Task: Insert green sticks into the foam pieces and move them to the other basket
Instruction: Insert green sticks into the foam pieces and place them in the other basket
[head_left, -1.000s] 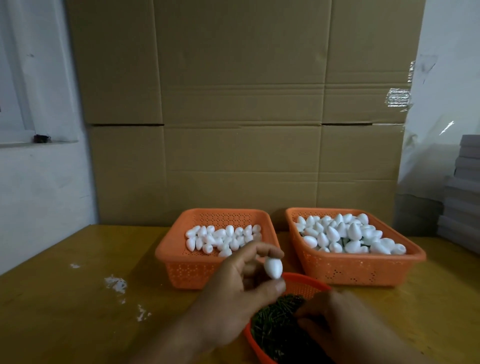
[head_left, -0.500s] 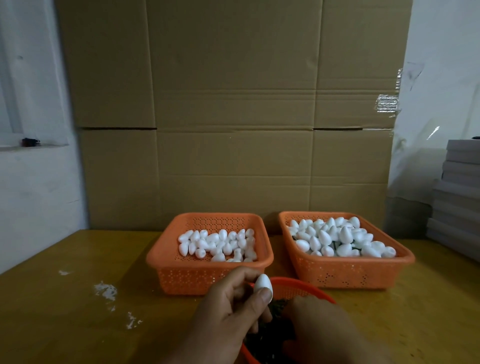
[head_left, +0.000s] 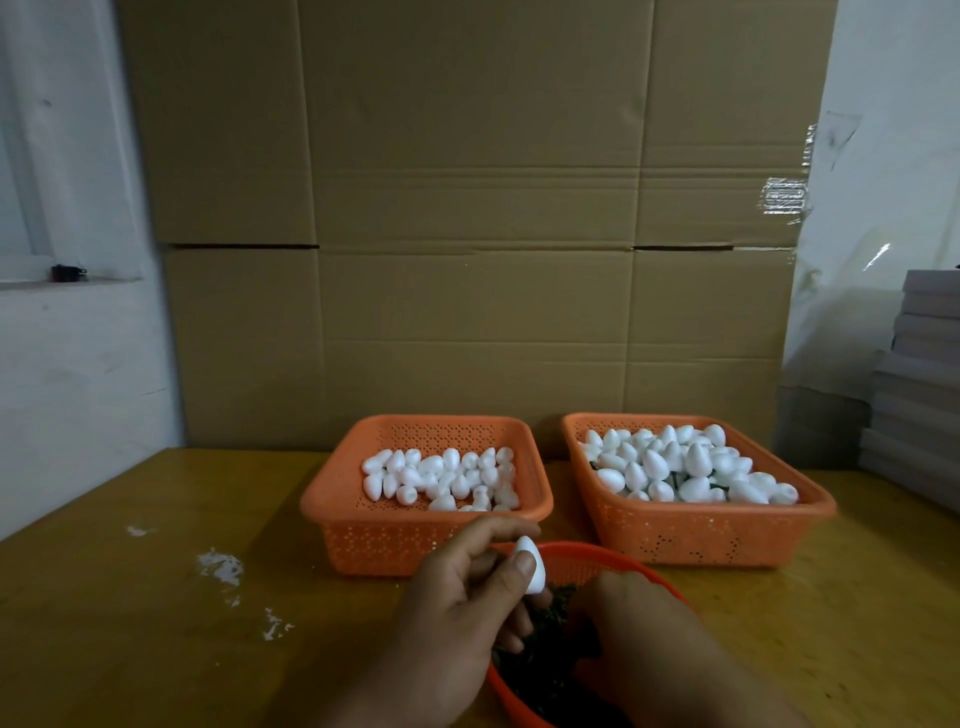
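Foam piece pinched in left hand grip; right hand grip in green sticks, unclear

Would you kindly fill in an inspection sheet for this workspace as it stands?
Surface: wooden table, white crumbs at left.
Job's things: left basket and right basket of foam pieces; green sticks in round red basket.
Clutter: nothing seen.
Hands: left hand pinches foam piece; right hand reaches into the sticks, grip hidden.
Cables: nothing seen.
Surroundings: cardboard boxes behind, grey stack at right.
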